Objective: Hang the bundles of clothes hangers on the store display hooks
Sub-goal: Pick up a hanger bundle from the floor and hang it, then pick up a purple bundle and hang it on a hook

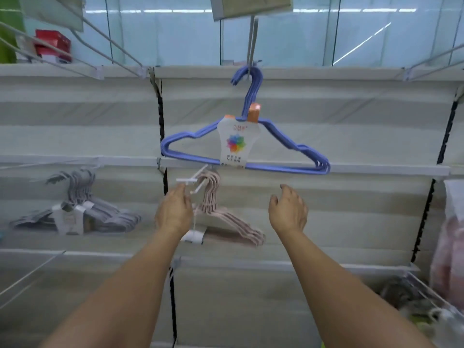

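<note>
Both bare hands are reaching out empty, left hand [173, 212] beside the pink hanger bundle [226, 222], right hand [288, 212] with fingers spread, below the blue hanger bundle [251, 149] hanging on a display hook [252, 46].

Blue hanger bundle [251, 149] with rainbow-flower white label [234, 143]; pink bundle [226, 222]; grey bundles [82, 212].

pink hanger bundle [226, 222]: left half behind left hand [173, 212] | grey hanger bundles [75, 212]: blurred

white display hook [251, 43] carrying blue hanger bundle [247, 144], lower hook [198, 180] carrying pink hanger bundle [226, 222]
</note>
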`<state>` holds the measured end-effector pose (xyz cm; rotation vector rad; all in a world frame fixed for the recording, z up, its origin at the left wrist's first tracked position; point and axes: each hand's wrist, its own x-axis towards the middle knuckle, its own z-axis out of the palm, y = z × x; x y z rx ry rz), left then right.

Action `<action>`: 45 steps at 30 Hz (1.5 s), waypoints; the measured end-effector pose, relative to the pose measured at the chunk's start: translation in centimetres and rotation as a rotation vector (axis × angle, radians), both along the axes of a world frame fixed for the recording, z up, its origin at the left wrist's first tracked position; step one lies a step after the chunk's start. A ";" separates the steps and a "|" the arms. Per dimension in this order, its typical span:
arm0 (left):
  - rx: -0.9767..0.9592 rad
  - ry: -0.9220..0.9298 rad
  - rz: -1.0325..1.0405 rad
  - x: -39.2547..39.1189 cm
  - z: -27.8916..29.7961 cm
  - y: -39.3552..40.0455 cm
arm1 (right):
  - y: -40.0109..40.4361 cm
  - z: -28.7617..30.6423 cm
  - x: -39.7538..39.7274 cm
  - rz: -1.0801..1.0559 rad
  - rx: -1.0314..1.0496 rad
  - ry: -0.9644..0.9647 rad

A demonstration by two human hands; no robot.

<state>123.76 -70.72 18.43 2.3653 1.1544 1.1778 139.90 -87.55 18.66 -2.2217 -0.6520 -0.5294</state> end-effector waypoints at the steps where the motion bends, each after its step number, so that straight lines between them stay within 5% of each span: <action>1: -0.021 0.008 0.008 -0.3 -1.0 -0.8 | -0.4 -1.0 -0.5 0.006 -0.030 0.044; 14: -0.185 0.277 -0.262 -3.0 -14.7 -9.3 | -7.2 -14.1 -8.2 0.019 -0.241 0.397; 26: -0.217 0.515 -0.596 -5.7 -22.9 -18.2 | -17.6 -23.2 -16.0 -0.282 -0.220 0.613; 45: -0.094 0.770 -1.205 -2.4 -31.3 -50.4 | -51.9 -31.3 -24.0 -0.916 -0.089 0.889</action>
